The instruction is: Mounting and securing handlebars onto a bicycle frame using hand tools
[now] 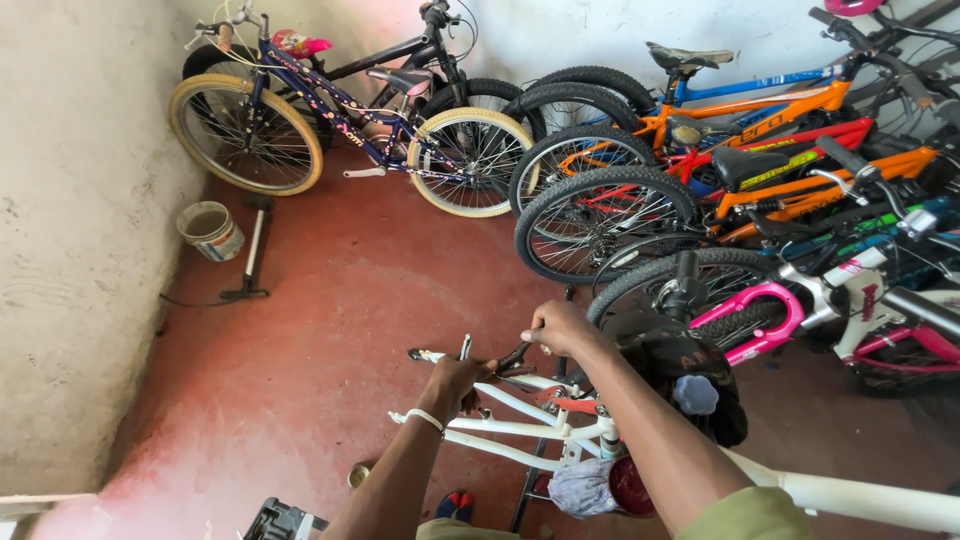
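Note:
A white bicycle frame lies low in front of me over the red floor. My left hand is closed around a metal tool at the frame's rear end; a white band sits on that wrist. My right hand grips the dark handles of pliers just beside it, pointing toward the same spot. Both hands almost touch over the rear fork. A red part sits on the frame under my right forearm.
Several bicycles lean along the back wall and right side: a dark blue one with cream tyres, orange ones, a pink-and-white one. A floor pump and small bucket stand by the left wall. A rag lies near the frame.

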